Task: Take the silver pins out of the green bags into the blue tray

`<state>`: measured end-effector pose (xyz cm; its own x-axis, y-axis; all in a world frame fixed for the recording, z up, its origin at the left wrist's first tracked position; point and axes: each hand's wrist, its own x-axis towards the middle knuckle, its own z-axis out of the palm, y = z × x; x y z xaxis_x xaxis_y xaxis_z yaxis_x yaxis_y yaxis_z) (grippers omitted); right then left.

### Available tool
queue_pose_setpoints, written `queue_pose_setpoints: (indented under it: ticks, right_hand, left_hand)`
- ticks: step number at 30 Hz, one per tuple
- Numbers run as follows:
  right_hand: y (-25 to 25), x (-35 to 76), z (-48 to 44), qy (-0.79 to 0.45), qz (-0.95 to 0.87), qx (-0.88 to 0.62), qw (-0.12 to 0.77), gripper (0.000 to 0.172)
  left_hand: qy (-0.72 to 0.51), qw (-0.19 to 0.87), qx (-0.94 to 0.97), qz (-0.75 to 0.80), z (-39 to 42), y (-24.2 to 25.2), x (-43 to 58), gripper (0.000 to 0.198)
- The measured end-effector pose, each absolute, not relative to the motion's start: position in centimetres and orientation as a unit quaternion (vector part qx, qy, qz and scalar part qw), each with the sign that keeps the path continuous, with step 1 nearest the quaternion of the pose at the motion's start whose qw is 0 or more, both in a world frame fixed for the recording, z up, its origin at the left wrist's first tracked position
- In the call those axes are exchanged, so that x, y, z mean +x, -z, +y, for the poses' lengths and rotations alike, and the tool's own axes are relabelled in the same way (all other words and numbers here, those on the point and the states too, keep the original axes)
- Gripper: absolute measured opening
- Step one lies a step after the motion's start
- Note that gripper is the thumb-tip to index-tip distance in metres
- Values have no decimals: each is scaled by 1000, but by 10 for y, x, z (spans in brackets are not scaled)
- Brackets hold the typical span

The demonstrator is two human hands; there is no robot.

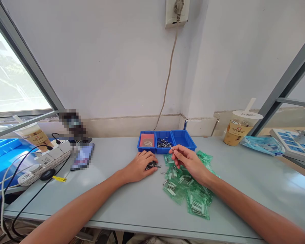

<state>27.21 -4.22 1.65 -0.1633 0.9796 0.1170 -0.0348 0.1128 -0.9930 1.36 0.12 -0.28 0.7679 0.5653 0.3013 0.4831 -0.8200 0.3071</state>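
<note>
My left hand rests on the table, its fingers curled around a heap of small dark metal pins. A few pins stick out past the thumb. My right hand is raised in a pinch in front of the blue tray, with a slim metal pin at its fingertips. Below and around it lie several green plastic bags with metal pins and white pieces inside. The blue three-part tray holds a red packet on the left and loose pins in the middle.
On the left are a power strip with cables, a blurred phone-like item, a drink cup and a blue bin. To the right stand another drink cup, a blue-white packet and a panel with blue squares.
</note>
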Motion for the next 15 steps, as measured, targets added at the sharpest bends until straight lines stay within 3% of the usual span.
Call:
queue_pose_setpoints:
  ticks: [15]
  right_hand:
    - [-15,273,-41,-514,-562,-423,492,41]
  left_hand:
    - [-192,110,933,285,1,1,14,24]
